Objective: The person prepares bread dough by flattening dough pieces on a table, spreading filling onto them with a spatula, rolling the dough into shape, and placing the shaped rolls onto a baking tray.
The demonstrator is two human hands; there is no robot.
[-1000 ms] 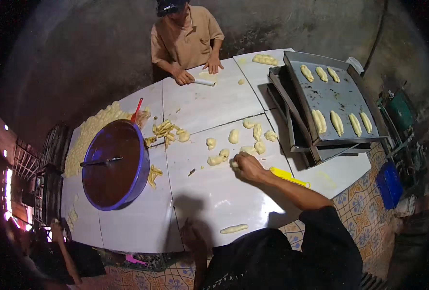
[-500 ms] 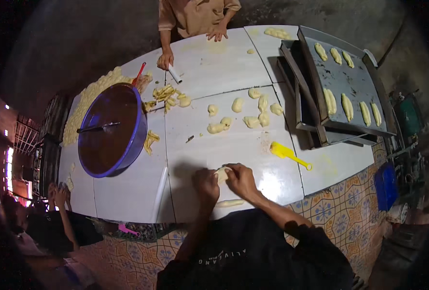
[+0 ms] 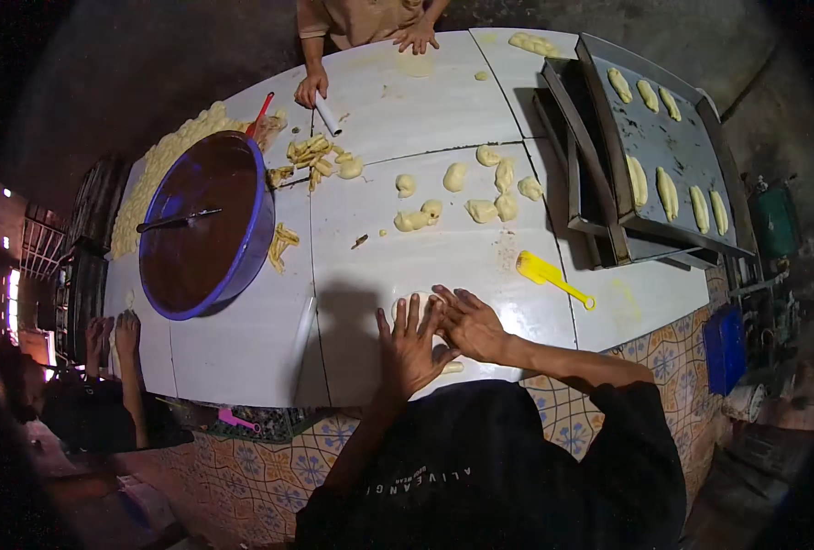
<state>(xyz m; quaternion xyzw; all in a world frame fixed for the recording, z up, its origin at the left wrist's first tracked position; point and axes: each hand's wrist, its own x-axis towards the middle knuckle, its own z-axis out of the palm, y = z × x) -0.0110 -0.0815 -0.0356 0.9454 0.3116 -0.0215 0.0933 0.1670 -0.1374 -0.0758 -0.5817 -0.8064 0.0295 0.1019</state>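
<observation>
My left hand (image 3: 412, 348) lies with fingers spread on a pale piece of dough (image 3: 424, 299) near the table's front; the dough is mostly hidden beneath my hands. My right hand (image 3: 471, 332) is flattened beside and partly over it, fingers extended. A shaped dough roll (image 3: 453, 368) shows behind my wrists. A yellow plastic scraper (image 3: 541, 270) lies to the right, a white rod (image 3: 300, 356) to the left. Several dough pieces (image 3: 454, 176) are scattered beyond my hands.
A blue tub of brown mixture (image 3: 201, 257) stands left, near banana pieces (image 3: 320, 154) and massed dough (image 3: 164, 170). Stacked metal trays (image 3: 663, 156) holding dough rolls are at right. A co-worker (image 3: 361, 18) holds a white tube opposite; another person's hands (image 3: 125, 335) work at left.
My hands came from reaching among the dough pieces to the table's front, pinched one piece, and now lie spread over it. The opposite worker's tube moved left and tilted. My view has shifted.
</observation>
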